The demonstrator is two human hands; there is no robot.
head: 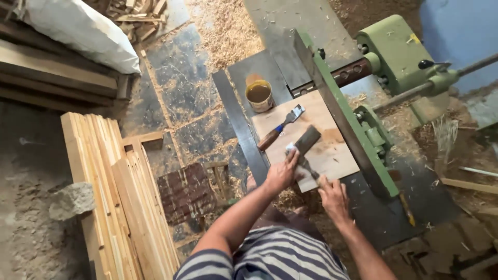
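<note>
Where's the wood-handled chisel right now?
Head view, centre: the chisel lies on the wooden board, between the open tin and the left hand.

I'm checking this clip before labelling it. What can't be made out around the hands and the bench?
Head view only:
- Tool tip under the left hand: covered by the fingers.
- What the right hand grips: too small, blurred.
- Contents of the tin: brown, kind unclear.
- Green machine: its shaft is cut off by the right edge.
</note>
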